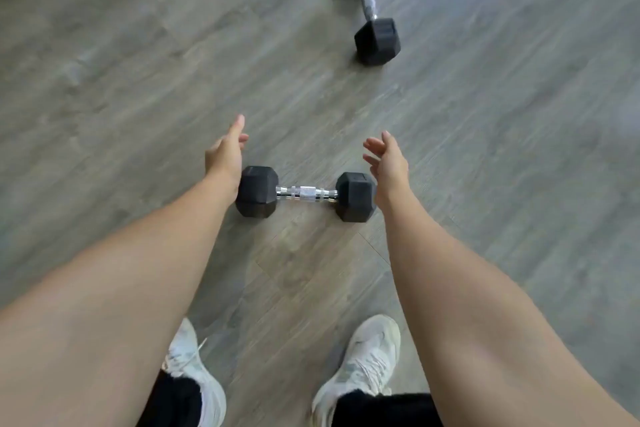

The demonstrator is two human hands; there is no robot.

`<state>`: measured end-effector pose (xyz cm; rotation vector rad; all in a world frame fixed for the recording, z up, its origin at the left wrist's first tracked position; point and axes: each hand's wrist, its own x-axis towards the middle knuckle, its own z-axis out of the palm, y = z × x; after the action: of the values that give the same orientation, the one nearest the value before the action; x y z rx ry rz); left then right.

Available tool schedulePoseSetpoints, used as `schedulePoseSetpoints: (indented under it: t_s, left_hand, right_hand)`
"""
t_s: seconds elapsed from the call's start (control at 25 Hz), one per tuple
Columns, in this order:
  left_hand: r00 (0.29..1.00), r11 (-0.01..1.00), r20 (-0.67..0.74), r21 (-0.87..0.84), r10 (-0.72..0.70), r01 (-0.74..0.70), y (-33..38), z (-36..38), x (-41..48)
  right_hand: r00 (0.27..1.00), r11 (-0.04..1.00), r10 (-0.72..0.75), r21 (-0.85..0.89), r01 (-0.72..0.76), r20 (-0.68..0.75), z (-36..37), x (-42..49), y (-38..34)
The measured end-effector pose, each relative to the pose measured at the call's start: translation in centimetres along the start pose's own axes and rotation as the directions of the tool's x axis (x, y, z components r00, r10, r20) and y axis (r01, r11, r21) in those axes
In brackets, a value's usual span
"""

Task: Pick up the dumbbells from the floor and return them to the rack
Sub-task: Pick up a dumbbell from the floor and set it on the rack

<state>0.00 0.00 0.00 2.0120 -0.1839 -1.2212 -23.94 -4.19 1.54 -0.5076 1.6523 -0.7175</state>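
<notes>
Empty hands, left (223,154) and right (388,161), above near dumbbell (304,193), markings unreadable.

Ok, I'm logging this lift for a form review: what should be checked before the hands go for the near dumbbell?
1. Near dumbbell flat on the floor: ok.
2. Handle uncovered: ok.
3. Left hand open and empty: ok.
4. Right hand open and empty: ok.
5. Shoes planted behind the weight, clear of it: ok.
6. Rack within reach: cannot tell, not in view.
</notes>
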Motion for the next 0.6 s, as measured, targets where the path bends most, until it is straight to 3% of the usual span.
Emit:
schedulePoseSetpoints:
  t_s: [0.28, 0.48, 0.6]
  left_hand:
    - [0.985, 0.986, -0.03, 0.005, -0.169, 0.169, -7.6, 0.9, 5.7]
    - [0.93, 0.93, 0.045, 0.06, -0.364, 0.361, -7.6, 1.3, 5.7]
    - [0.923, 0.92, 0.025, 0.093, -0.384, 0.38, -6.9, 1.6, 5.9]
  right_hand:
    - [0.989, 0.992, 0.05, -0.108, -0.066, -0.14, -1.0, 6.9, 7.9]
    - [0.968, 0.974, 0.201, -0.077, -0.214, -0.151, -1.0, 6.7, 9.1]
    - [0.952, 0.955, 0.265, -0.097, -0.281, -0.156, -0.7, 7.1, 8.5]
